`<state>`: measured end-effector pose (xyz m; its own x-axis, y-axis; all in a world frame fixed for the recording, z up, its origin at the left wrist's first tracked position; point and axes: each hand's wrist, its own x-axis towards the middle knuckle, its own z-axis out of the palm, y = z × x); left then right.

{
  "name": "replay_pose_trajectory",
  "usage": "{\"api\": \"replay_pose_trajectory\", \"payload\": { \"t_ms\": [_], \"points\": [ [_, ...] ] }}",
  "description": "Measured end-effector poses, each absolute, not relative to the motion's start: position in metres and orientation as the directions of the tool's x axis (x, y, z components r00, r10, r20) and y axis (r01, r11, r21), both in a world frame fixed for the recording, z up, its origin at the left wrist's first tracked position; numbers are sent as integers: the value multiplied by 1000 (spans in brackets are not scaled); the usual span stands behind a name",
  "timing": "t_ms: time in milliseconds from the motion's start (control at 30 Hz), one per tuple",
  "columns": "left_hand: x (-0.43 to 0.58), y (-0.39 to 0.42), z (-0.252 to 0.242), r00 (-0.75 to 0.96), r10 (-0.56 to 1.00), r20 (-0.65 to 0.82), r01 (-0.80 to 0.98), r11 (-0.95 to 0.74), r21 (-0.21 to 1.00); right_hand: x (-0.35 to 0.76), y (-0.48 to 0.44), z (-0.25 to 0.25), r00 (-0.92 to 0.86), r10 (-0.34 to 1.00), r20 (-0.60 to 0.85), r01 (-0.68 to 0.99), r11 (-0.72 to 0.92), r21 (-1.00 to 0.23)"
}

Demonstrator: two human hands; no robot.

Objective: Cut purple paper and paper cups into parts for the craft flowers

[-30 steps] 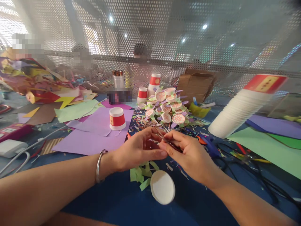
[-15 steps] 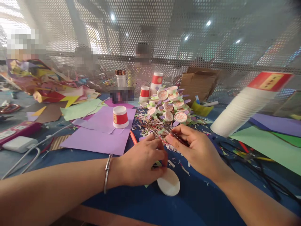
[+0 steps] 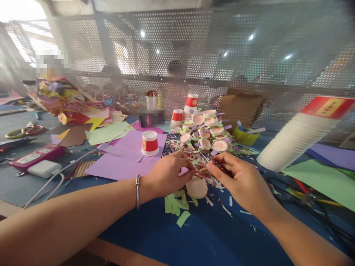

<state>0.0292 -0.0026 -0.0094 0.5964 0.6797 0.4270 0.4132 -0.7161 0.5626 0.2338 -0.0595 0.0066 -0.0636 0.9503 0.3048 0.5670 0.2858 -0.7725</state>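
While the right hand (image 3: 244,181) grips a slim dark tool (image 3: 221,165), the left hand (image 3: 173,175) has thumb and fingertips drawn near each other just above a white paper disc (image 3: 196,188); whether they pinch anything, I cannot tell. The disc shows between the hands, beside loose green strips (image 3: 173,204). Paper scraps (image 3: 177,146) and a heap of decorated discs (image 3: 205,144) crowd the space beyond, a red-and-white cup (image 3: 150,146) stands on purple paper (image 3: 111,166) leftward, and black cables (image 3: 313,208) and a leaning cup stack (image 3: 294,135) flank the right side.
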Motion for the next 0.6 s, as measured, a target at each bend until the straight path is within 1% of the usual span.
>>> {"api": "replay_pose_trajectory", "payload": {
  "t_ms": [100,167,267,333,367,433,467,500,533,600],
  "points": [
    [20,2,-4,521,674,525,439,-738,512,235,-59,7,-84,959,271,563,270,-781],
    [15,4,-1,482,675,559,456,-738,498,235,-58,7,-91,961,263,573,266,-775],
    [12,6,1,514,654,555,452,-757,472,235,-57,5,-102,963,249,584,261,-769],
    [9,10,5,524,620,584,468,-782,411,236,-55,4,-111,964,242,588,260,-766],
    [6,13,8,499,607,619,498,-785,368,236,-55,3,-110,964,242,593,259,-763],
    [-3,23,13,346,596,725,619,-726,300,238,-55,2,-102,963,249,610,259,-749],
    [-10,29,15,237,589,773,681,-668,300,238,-54,2,-101,962,253,618,259,-742],
    [-17,37,15,109,600,793,731,-589,345,239,-54,2,-105,962,254,626,262,-735],
    [-24,45,13,4,627,779,760,-508,404,239,-54,2,-113,961,254,631,267,-728],
    [-36,61,6,-109,744,659,753,-370,544,239,-54,1,-131,958,257,643,279,-714]
  ]
}}
